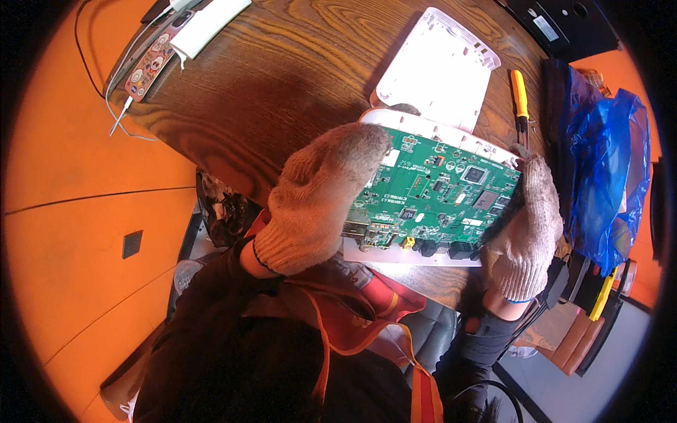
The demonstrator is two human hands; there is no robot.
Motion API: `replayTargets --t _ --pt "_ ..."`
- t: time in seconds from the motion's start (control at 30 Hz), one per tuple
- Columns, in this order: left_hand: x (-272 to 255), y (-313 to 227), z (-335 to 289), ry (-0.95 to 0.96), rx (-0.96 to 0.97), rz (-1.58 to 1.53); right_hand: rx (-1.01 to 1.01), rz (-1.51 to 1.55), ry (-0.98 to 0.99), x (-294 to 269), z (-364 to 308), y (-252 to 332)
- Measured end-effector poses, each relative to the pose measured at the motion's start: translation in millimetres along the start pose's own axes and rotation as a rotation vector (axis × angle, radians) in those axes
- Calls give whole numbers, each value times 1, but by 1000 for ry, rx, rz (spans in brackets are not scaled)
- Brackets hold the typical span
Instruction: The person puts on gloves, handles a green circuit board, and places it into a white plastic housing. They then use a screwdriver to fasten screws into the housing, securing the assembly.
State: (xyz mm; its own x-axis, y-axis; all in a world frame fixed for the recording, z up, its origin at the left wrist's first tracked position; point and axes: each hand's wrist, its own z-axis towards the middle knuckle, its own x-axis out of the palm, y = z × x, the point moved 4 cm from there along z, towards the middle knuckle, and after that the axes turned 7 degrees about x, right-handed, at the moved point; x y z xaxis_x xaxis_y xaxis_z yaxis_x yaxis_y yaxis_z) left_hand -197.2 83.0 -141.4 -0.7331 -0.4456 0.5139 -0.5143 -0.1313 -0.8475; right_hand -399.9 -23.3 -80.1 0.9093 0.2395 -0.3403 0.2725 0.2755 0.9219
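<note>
Circuit board [430, 190], green and seated in a white casing [443, 129], is held between both gloved hands above the near side of the wooden table [275, 84]. The left hand [317, 194] clamps its left end, thumb across the face; the right hand [530, 229] grips the right edge, its fingers partly hidden. A white cover [437, 70] lies beyond.

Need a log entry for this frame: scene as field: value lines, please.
left hand: gloved left hand, gripping the board's left edge
right hand: gloved right hand, at its right edge
held: green circuit board, white casing along far edge
surface: wooden table
beyond board: white plastic cover
right side: yellow-handled screwdriver, blue plastic bag
</note>
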Motion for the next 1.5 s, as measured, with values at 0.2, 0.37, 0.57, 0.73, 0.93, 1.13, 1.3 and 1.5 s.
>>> replayTargets --t 0.2,0.37,0.57,0.73,0.93,1.13,1.3,1.5 --pt "-1 -22 -4 229 662 1068 -107 -355 -132 -7 -3 5" --pt "-5 -18 -3 256 596 1007 -46 -112 -128 -8 0 3" --pt "-8 -14 -4 252 491 927 399 710 -342 -29 -4 -16" --pt "-9 -11 3 248 414 850 -268 -695 -320 -33 -15 11" --pt "-16 -11 8 247 342 788 -415 -680 -300 -38 -19 7" --pt "-21 -11 -4 244 251 706 -347 -535 -292 -44 -19 4" --pt "-12 -16 -20 220 83 594 -199 -258 -288 -44 -31 9" --pt "12 -23 -21 544 679 1297 -309 -41 -19 -15 -38 24"
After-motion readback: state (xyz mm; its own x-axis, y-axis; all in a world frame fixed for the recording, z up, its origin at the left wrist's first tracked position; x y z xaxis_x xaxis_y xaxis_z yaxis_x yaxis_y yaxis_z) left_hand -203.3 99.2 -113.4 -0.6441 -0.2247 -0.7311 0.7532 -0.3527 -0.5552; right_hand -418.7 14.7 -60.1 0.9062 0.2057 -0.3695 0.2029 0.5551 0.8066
